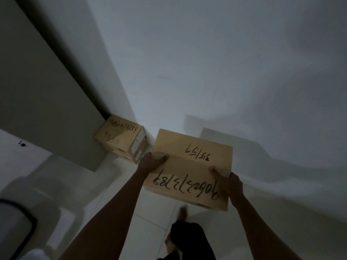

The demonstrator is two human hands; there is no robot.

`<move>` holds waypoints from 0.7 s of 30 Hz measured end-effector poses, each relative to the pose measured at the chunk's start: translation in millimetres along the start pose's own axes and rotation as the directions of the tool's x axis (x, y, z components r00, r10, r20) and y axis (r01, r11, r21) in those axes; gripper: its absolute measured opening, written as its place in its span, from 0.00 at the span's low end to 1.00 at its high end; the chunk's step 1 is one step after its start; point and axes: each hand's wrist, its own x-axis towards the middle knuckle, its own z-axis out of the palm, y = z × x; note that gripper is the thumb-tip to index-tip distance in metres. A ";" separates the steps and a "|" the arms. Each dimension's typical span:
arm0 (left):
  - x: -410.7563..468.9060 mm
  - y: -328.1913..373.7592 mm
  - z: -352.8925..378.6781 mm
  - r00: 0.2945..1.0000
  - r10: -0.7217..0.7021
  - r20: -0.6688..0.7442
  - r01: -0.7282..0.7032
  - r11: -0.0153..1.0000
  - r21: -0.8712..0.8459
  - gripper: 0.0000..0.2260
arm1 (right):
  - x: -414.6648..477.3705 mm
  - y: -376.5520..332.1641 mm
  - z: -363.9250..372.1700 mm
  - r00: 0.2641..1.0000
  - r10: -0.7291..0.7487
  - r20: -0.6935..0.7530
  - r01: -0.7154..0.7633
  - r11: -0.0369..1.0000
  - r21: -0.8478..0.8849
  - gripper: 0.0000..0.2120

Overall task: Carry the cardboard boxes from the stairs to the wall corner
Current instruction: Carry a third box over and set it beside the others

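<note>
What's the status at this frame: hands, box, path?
Left hand and right hand grip carried box, off the floor. Stacked boxes already at corner. Path looks open.

Matt brown cardboard box [189, 171]; glossy tiled floor [150, 212]; smooth painted wall [225, 62].

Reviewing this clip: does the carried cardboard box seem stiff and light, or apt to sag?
The carried box looks stiff: its edges stay straight. Probably fairly light, since the left hand and right hand hold only its sides. Its flat faces shouldn't roll.
</note>
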 end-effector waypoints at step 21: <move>277.7 -107.5 -75.9 0.988 -0.105 0.112 0.086 0.983 0.162 0.35 | 170.2 -33.2 246.3 0.980 0.198 0.020 -0.198 0.980 -0.030 0.25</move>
